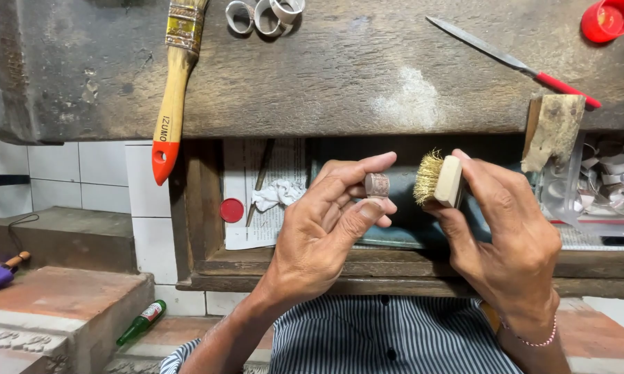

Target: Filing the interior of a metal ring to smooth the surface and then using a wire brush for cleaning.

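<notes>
Head view looks down on a worn wooden bench [339, 76] whose thick top fills the upper frame, with an open recess beneath it that seems to serve as a catch space for scraps and paper. On the top lie a paintbrush [172, 90] with an orange-tipped wooden handle hanging over the edge, a long file [512, 64] with a red grip, and a few metal bands [263, 15] cut off by the frame's top, so their number is unclear. A red cap [609, 19] sits at the far corner.

Both hands are raised in front of the recess. The right hand [512, 256] has its fingers closed around a small brass-bristle brush [440, 180], bristles turned toward the other hand, likely so they can meet the piece squarely. The left hand [326, 228] pinches a small brownish metal ring [377, 184] between thumb and fingertips, holding it up just beside the bristles, apparently not yet touching. The ring's surface pattern is too small to read.

Inside the recess, a crumpled white cloth [277, 194] and a red disc [232, 210] rest on printed paper; deeper contents are in shadow.
</notes>
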